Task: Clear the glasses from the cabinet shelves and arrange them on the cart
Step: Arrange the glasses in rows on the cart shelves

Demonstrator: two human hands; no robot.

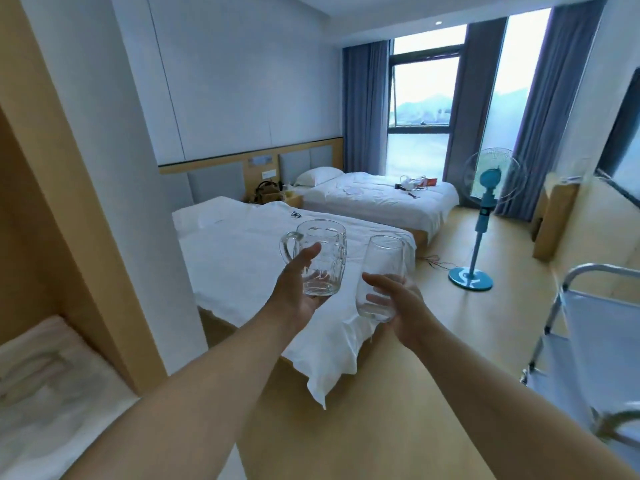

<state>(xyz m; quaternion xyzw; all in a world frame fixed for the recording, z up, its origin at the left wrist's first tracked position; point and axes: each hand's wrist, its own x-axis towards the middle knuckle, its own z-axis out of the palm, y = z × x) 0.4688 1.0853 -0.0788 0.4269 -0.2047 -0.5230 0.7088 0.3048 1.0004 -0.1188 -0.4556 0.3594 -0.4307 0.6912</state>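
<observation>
My left hand grips a clear glass mug with a handle on its left side, held upright in front of me. Beside it, my right hand grips a tall clear tumbler around its lower part, tilted slightly. Both glasses are empty and raised over the floor near the foot of the near bed. The metal cart stands at the right edge, its pale shelves partly cut off. The wooden cabinet is at the left; folded white towels lie on its shelf.
Two white beds fill the middle of the room. A blue standing fan is on the wooden floor by the window, with thin cables beside its base. A curved glass rim shows at the bottom right, on the cart.
</observation>
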